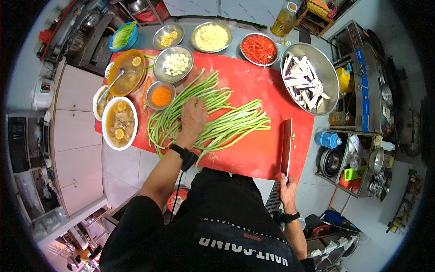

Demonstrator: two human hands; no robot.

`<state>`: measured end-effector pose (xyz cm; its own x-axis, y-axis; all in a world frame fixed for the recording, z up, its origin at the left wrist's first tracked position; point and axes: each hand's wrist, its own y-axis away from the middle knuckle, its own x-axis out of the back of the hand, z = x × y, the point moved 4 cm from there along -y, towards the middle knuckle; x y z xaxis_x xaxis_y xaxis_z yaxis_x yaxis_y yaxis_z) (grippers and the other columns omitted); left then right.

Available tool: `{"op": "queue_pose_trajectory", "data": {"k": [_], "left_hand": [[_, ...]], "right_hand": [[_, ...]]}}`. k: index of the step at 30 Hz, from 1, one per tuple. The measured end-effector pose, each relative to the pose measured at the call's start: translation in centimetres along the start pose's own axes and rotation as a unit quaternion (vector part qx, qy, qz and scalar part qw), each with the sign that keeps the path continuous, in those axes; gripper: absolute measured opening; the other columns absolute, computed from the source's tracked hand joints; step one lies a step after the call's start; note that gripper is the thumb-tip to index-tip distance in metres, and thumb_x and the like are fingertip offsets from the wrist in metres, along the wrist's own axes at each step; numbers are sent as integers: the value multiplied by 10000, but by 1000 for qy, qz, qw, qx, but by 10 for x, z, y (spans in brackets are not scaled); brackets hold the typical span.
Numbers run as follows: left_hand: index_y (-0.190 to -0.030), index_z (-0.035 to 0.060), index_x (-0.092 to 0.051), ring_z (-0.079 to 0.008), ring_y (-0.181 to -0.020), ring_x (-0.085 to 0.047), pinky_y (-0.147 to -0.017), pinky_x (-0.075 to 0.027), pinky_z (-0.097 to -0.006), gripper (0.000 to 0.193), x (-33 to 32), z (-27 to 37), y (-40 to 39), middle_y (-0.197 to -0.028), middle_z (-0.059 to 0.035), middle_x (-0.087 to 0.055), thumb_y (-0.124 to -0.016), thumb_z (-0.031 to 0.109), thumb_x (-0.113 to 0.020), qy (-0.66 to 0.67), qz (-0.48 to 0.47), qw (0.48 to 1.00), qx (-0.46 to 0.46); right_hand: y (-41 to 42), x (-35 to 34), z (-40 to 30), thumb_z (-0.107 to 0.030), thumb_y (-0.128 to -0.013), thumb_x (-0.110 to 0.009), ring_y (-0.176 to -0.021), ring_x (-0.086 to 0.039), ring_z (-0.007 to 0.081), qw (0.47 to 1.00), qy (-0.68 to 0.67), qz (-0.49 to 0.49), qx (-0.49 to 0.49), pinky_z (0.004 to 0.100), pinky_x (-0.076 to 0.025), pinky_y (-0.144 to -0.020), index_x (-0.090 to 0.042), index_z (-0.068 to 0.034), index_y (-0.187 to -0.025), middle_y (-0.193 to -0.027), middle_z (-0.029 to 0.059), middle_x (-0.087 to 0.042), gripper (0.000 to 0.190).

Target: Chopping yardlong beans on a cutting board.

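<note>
Two spread bundles of long green beans lie on a red cutting board point(234, 153). My left hand point(193, 119) rests on them, over the inner end of the left bundle point(170, 122) and beside the right bundle point(238, 125); whether its fingers grip any beans cannot be told. At the board's near right edge, my right hand point(288, 190) is closed on the handle of a cleaver point(286, 146), whose blade points away from me with its edge on or just over the board. A few small pale bits lie to the right of the blade.
A steel bowl of cut eggplant point(333, 81) stands at the back right. Along the back are bowls of chopped red chili point(260, 49), minced garlic point(211, 36) and garlic cloves point(173, 64). A small bowl of orange mince point(161, 96) and a white soup bowl point(135, 124) stand left.
</note>
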<state>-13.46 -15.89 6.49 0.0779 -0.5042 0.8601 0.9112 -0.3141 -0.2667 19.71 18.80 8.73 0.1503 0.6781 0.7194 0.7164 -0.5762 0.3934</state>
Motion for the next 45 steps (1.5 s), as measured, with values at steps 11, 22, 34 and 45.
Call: {"op": "queue_pose_trajectory", "data": {"k": [11, 22, 34, 45], "left_hand": [[-1360, 31, -596, -396, -1271, -565, -1064, -437, -545, 628, -28, -80, -53, -1285, -198, -640, -866, 357, -805, -83, -55, 988, 117], [-1192, 10, -634, -465, -1101, -615, -938, -505, -553, 497, -7, -78, -62, -1133, -238, -657, -786, 244, -801, 15, -95, 993, 72], [-1224, 27, -569, -505, -974, -671, -822, -537, -589, 419, 56, -45, -45, -1017, -268, -696, -850, 111, -740, 55, -84, 994, 48], [-1133, 47, -643, -458, -957, -690, -819, -540, -568, 324, 155, -15, -2, -978, -254, -717, -839, 118, -761, -78, -81, 989, 96]], "right_hand": [[5, -8, -10, -434, -1037, -646, -507, -643, 255, 999, 42, 8, -15, 422, -494, -539, -635, 26, -871, -549, 145, -613, 488], [11, -17, -29, -450, -1033, -654, -552, -523, 228, 998, -4, 6, -54, 446, -423, -537, -593, 34, -847, -589, 167, -562, 523], [-1, -33, 30, -470, -1047, -644, -474, -580, 182, 1000, -4, 5, -4, 379, -433, -457, -584, -9, -852, -550, 70, -563, 504], [-16, -11, 49, -483, -1054, -617, -496, -605, 201, 998, 48, -17, 37, 385, -459, -491, -617, 1, -894, -609, 95, -606, 510]]}}
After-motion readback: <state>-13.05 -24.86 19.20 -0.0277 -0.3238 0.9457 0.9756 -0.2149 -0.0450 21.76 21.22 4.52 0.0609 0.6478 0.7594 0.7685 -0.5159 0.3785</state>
